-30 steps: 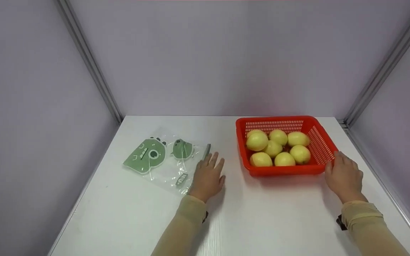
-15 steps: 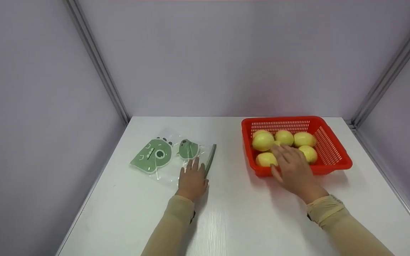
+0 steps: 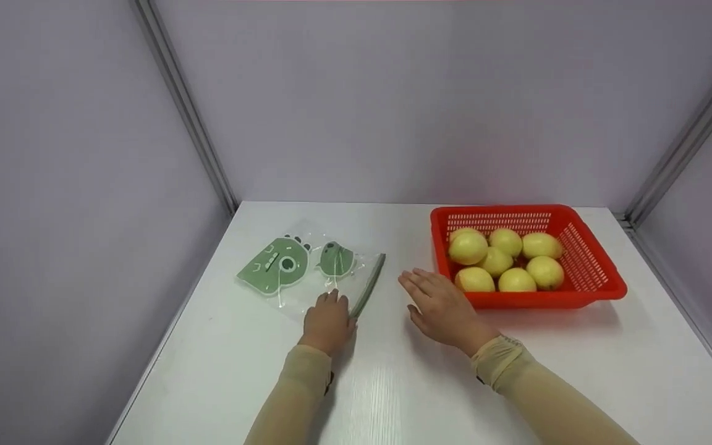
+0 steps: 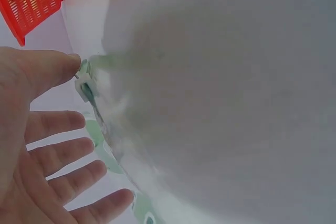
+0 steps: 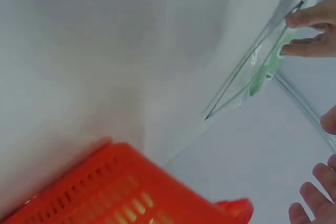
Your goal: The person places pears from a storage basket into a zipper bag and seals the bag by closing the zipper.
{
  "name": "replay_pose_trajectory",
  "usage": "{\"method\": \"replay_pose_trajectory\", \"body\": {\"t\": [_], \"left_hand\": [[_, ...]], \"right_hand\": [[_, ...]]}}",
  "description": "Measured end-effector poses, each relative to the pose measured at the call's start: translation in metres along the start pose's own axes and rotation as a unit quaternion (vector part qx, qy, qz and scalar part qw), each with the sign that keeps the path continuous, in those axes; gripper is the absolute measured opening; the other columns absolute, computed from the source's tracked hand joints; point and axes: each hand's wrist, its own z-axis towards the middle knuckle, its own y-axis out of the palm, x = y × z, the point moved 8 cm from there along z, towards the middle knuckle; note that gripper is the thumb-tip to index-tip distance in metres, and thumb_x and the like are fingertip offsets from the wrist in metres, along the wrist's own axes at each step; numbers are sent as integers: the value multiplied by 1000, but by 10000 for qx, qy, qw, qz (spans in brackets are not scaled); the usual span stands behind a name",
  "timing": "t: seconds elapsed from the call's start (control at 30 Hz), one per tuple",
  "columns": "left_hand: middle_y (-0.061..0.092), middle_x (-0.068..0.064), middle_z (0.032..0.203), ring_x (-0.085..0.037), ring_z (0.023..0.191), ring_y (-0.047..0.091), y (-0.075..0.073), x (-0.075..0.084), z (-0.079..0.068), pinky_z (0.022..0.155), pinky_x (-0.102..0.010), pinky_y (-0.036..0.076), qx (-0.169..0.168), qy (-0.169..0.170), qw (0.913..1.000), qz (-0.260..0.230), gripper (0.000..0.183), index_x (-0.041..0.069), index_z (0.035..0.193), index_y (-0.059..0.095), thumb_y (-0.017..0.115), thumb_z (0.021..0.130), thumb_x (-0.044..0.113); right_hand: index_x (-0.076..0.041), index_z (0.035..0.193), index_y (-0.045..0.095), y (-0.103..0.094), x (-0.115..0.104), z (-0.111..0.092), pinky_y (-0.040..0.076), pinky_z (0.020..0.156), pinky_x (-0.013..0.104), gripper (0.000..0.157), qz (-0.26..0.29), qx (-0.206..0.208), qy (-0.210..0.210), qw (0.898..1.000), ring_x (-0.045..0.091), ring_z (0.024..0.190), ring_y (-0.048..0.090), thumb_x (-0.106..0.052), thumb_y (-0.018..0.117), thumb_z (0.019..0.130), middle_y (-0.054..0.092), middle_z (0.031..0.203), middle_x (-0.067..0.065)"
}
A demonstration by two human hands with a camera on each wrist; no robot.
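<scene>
A clear plastic zip bag (image 3: 282, 266) with green cartoon monster prints lies flat on the table, left of middle. A grey-green strip (image 3: 371, 284) runs down its right edge. My left hand (image 3: 326, 324) is at the bag's near right corner. In the left wrist view its thumb (image 4: 58, 69) touches the slider (image 4: 84, 87) on the bag's edge, and the other fingers extend apart over the bag. My right hand (image 3: 445, 309), fingers extended, is over the table between the bag and a red basket (image 3: 529, 300). Several yellow-green apples (image 3: 497, 261) lie in the basket.
The white table (image 3: 238, 371) has grey panels behind it and on both sides. The basket stands at the back right, near the right panel (image 3: 702, 247). Part of it fills the lower right wrist view.
My right hand has moved left from the basket's right corner, across the apples, to beside the basket's left side. My left hand has shifted left and nearer onto the bag's corner.
</scene>
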Motion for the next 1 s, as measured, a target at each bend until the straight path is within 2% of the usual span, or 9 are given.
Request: {"method": "replay_pose_trajectory", "body": {"t": [0.1, 0.2, 0.37, 0.63, 0.8, 1.0], "left_hand": [[58, -17, 131, -34, 120, 55, -2, 0, -2, 89, -49, 51, 29, 22, 10000, -74, 42, 2, 122, 61, 60, 92, 31], [65, -11, 117, -29, 106, 61, 0, -2, -2, 82, -46, 53, 22, 26, 10000, 68, 34, 5, 115, 66, 60, 93, 31], [68, -4, 96, -24, 87, 62, 3, -4, 0, 74, -42, 51, 9, 59, 9994, 339, 28, 11, 101, 70, 62, 91, 35], [66, 1, 78, -19, 74, 59, 1, -5, -2, 65, -37, 47, 209, 150, 9988, 415, 21, 15, 88, 73, 66, 88, 34], [69, 0, 84, -19, 78, 61, -1, -6, -3, 67, -37, 47, 298, 136, 9983, 485, 18, 15, 87, 74, 68, 87, 32], [71, -1, 100, -21, 91, 63, -1, -7, -4, 75, -38, 49, 294, 81, 9988, 394, 16, 15, 89, 75, 65, 89, 27]], "right_hand": [[-9, 140, 50, 14, -1, 4, 40, 107, 43, 59, 104, -316, 175, 9993, 26, 127, 53, -25, 69, 86, 56, 138, 8], [-10, 141, 49, 29, -1, 7, 41, 107, 42, 59, 208, -611, 328, 9974, 25, 128, 52, -25, 68, 87, 55, 139, 7], [-11, 141, 48, 52, 4, 12, 40, 107, 43, 59, 310, -1153, 601, 9910, 25, 129, 51, -23, 68, 87, 54, 141, 5], [-20, 149, 38, 82, 17, 18, 34, 112, 44, 60, 436, -2421, 1205, 9618, 24, 137, 42, -27, 60, 93, 46, 148, 1], [-23, 149, 37, 95, 18, 25, 33, 112, 46, 59, 511, -2872, 1205, 9489, 24, 137, 42, -27, 59, 95, 45, 149, 0], [-23, 146, 44, 112, 14, 34, 36, 109, 49, 52, 376, -3004, 1032, 9475, 26, 134, 45, -23, 58, 96, 50, 145, 1]]}}
